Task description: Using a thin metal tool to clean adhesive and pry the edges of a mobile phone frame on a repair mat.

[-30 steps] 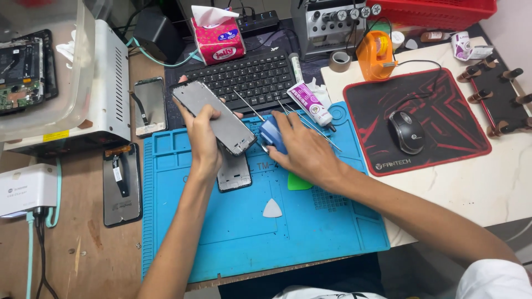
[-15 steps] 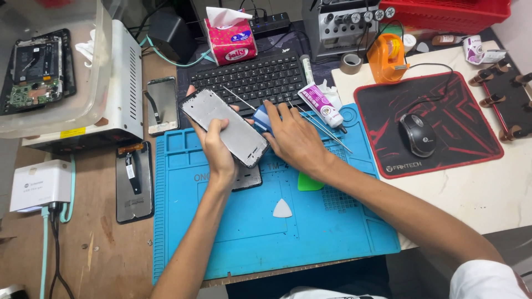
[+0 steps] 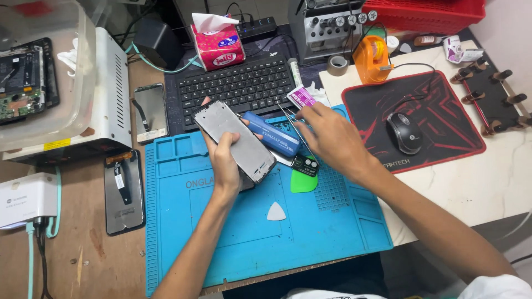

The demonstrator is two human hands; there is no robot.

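Phone frame [image 3: 238, 139] sits gripped in left hand [image 3: 226, 160]; right hand [image 3: 331, 135] pinches tweezers [image 3: 293, 124]; a slip could scratch it.

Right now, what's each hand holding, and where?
Left hand grips the phone frame around its lower half. Right hand reaches at the tweezers; a hold cannot be told.

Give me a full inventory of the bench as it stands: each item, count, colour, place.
phone frame: 1, grey, in left hand
mat: 1, blue, centre
picks: 2, white and green, on mat
blue case: 1, mat's top edge
tweezers: silver, count unclear, by right hand
keyboard: 1, black, behind mat
mouse: 1, black, on red-black pad
tissue box: 1, pink, rear
screens: 2, black, left of mat
left hand: holding frame
right hand: at tweezers
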